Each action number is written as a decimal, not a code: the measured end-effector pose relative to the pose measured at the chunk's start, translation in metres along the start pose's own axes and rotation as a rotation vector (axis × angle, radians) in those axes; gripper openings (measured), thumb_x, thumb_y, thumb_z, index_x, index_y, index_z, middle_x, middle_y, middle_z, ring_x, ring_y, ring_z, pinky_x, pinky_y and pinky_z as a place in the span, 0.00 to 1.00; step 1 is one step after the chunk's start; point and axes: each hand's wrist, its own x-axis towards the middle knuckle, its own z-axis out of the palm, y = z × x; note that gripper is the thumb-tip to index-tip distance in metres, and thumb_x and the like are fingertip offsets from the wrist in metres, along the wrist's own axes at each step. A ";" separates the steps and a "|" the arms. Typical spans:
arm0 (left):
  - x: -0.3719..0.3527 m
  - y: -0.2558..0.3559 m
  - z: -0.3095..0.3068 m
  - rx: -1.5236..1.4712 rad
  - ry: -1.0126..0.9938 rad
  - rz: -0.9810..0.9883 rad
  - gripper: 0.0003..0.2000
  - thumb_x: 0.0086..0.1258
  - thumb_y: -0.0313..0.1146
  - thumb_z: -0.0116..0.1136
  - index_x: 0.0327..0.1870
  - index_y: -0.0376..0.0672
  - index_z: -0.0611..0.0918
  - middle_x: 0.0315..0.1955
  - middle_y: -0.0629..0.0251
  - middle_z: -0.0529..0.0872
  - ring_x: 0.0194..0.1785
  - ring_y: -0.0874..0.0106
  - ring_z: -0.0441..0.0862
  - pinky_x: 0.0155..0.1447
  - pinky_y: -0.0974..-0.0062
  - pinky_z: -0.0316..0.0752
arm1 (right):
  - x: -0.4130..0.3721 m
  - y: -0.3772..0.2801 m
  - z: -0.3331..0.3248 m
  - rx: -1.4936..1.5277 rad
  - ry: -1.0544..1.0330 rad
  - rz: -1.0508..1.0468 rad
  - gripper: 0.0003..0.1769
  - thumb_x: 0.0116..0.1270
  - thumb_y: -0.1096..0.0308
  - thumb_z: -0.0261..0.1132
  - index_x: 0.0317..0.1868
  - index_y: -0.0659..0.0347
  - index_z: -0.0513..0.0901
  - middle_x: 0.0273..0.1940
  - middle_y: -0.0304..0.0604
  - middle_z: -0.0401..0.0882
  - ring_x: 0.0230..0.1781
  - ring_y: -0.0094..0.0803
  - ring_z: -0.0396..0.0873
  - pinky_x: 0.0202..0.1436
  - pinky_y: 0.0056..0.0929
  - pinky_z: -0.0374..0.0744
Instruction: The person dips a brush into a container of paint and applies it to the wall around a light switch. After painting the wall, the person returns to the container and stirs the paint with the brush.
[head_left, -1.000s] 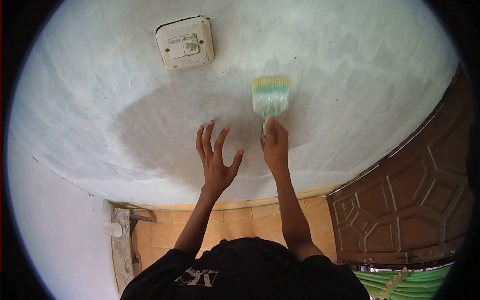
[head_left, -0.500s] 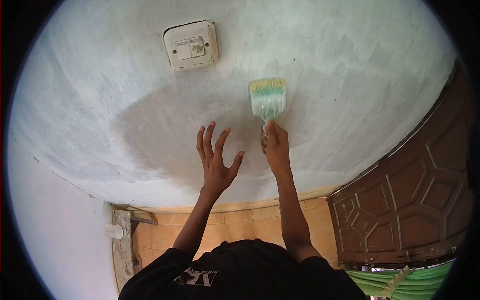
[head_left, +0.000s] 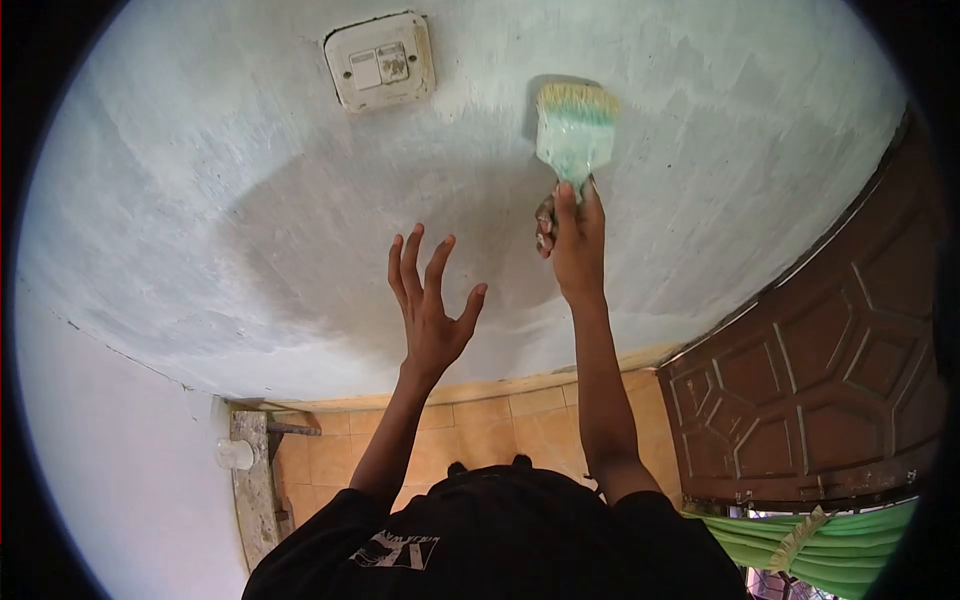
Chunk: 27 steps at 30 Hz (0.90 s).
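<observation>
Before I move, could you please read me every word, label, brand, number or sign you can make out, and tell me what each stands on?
"NINJA WAY", as best it reads: small white letters on the black shirt; the larger emblem beside them is unclear.
Switch plate: any marks are too small to read.
Brush: no readable lettering.

I see a brown panelled door [head_left: 800, 400] to my right, near a green curtain [head_left: 850, 552]. To my left, a whitish container [head_left: 234, 454] sits at a bench [head_left: 254, 490] (its top all blotchy), beside orange floor tiles [head_left: 430, 450]
</observation>
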 end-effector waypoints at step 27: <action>-0.023 -0.004 0.001 -0.019 -0.091 -0.073 0.33 0.64 0.36 0.69 0.71 0.48 0.70 0.76 0.52 0.55 0.79 0.46 0.46 0.75 0.45 0.52 | -0.014 0.057 -0.003 0.019 0.018 0.133 0.27 0.80 0.43 0.49 0.27 0.53 0.66 0.18 0.26 0.57 0.15 0.14 0.56 0.18 0.18 0.56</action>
